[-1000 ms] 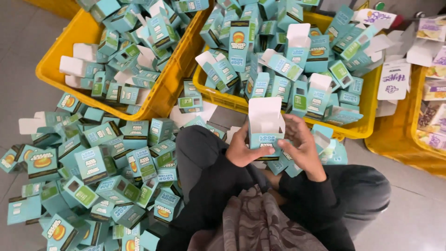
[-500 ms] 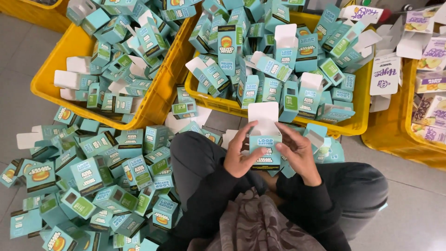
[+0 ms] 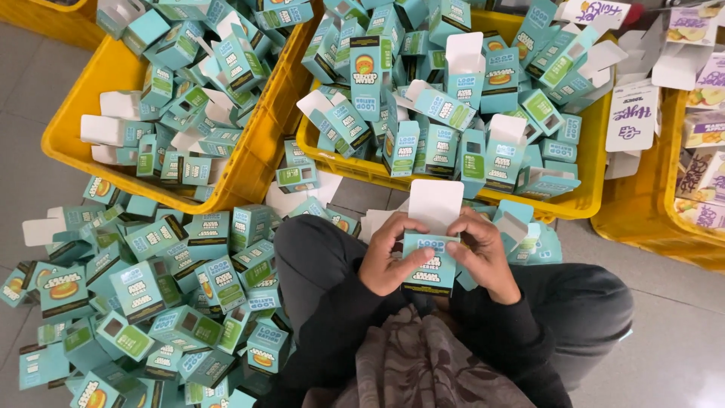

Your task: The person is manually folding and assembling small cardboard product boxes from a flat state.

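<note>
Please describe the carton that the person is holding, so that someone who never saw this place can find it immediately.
Start from the two yellow crates full of small teal cartons, then look just below the right one, above the person's lap. There the left hand and right hand hold one teal carton. Unlike the loose cartons around it, it is gripped by both hands, with its white lid flap standing open.

Two yellow plastic crates are sitting on the grey tiled floor (image 3: 30,174): the left crate (image 3: 253,162) and the middle crate (image 3: 581,200) are both overflowing with small teal cartons, many lying with white flaps open. A loose heap of teal cartons (image 3: 151,295) is spreading across the floor just beside the left crate. At the right edge, a third yellow crate (image 3: 642,227) is holding white and purple cartons (image 3: 633,117) with fruit pictures. A patterned grey-brown cloth (image 3: 423,363) is lying over dark trousers (image 3: 589,302).
</note>
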